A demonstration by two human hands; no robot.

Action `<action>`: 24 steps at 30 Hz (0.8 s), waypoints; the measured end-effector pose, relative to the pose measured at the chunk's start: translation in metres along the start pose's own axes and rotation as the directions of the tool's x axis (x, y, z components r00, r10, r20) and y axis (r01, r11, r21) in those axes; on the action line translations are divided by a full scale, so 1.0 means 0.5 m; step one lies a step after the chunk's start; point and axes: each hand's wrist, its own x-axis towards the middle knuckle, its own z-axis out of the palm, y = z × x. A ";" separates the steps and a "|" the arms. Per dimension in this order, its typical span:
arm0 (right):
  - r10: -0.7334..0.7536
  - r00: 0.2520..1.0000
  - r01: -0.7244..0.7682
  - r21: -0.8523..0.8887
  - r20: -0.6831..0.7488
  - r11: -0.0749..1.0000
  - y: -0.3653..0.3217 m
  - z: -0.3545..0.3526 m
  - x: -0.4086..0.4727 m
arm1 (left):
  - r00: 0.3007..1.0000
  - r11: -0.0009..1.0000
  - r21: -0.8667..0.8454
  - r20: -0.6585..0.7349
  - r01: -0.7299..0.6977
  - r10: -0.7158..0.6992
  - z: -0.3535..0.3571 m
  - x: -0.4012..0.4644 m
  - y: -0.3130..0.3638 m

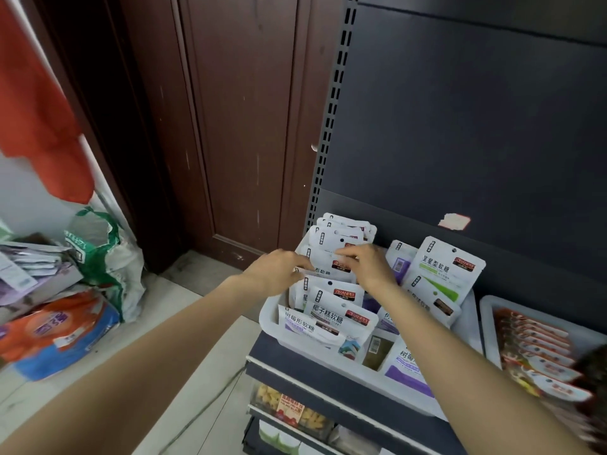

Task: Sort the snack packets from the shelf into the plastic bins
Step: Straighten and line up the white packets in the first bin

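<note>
A: Where are the hands?
B: Both reach into the left white plastic bin (pixel 267 318) on the shelf (pixel 262 348). The left hand (pixel 274 272) has its fingers curled against the edge of an upright white snack packet (pixel 323 261), and the right hand (pixel 368 266) pinches the same packet's top from the other side.
A: And the other packets?
B: A row of white packets stands behind the held one at the bin's far end (pixel 345 229). In front of it stands a coconut-candy packet (pixel 331 311), and others lean beside it. To the right, a green-striped packet (pixel 446 270) leans against the dark back panel (pixel 460 126).
A: Anything further out?
B: A second white bin (pixel 486 330) at the right edge holds a row of red packets (pixel 532 349). Left of the shelf are a brown door (pixel 236 126) and bags on the floor (pixel 62 330).
</note>
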 end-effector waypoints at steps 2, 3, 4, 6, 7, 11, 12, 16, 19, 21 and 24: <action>0.021 0.999 -0.019 -0.050 0.048 0.999 0.000 0.011 0.008 | 0.999 0.997 0.067 -0.027 0.035 -0.033 0.001 0.010 -0.007; 0.041 0.996 -0.035 -0.076 0.075 0.996 0.005 0.009 0.012 | 0.998 0.998 0.044 -0.036 0.048 -0.046 0.001 0.014 -0.008; 0.062 0.993 -0.054 -0.087 0.098 0.995 0.009 0.003 0.012 | 0.998 0.999 0.006 -0.039 0.053 -0.053 0.001 0.018 -0.008; 0.079 0.990 -0.075 -0.037 0.116 0.996 0.014 -0.013 0.000 | 0.998 0.998 -0.047 -0.041 0.053 -0.054 -0.001 0.024 -0.006; 0.076 0.991 -0.078 0.021 0.106 0.997 0.013 -0.022 -0.012 | 0.997 0.997 -0.054 -0.047 0.054 -0.057 -0.003 0.027 -0.005; 0.113 0.991 -0.121 0.121 0.070 0.985 0.009 -0.027 -0.068 | 0.995 0.998 -0.039 -0.085 0.054 -0.057 -0.018 0.045 0.002; 0.137 0.990 -0.138 0.103 0.024 0.985 0.010 -0.024 -0.078 | 0.992 0.998 -0.029 -0.114 0.058 -0.061 -0.024 0.050 0.008; 0.235 0.968 -0.222 0.140 -0.085 0.965 0.005 -0.020 -0.110 | 0.960 0.987 -0.106 -0.241 0.123 -0.145 -0.045 0.069 0.034; 0.243 0.969 -0.238 0.100 -0.037 0.966 -0.006 -0.002 -0.130 | 0.983 0.985 -0.162 -0.165 0.056 -0.084 -0.038 0.079 0.032; 0.243 0.969 -0.238 0.119 -0.029 0.964 -0.017 0.006 -0.138 | 0.996 0.974 -0.222 -0.090 -0.046 0.026 -0.026 0.065 0.024; 0.240 0.966 -0.232 0.087 -0.091 0.969 -0.031 0.005 -0.148 | 0.971 0.976 -0.137 -0.193 -0.170 0.142 -0.005 0.034 -0.009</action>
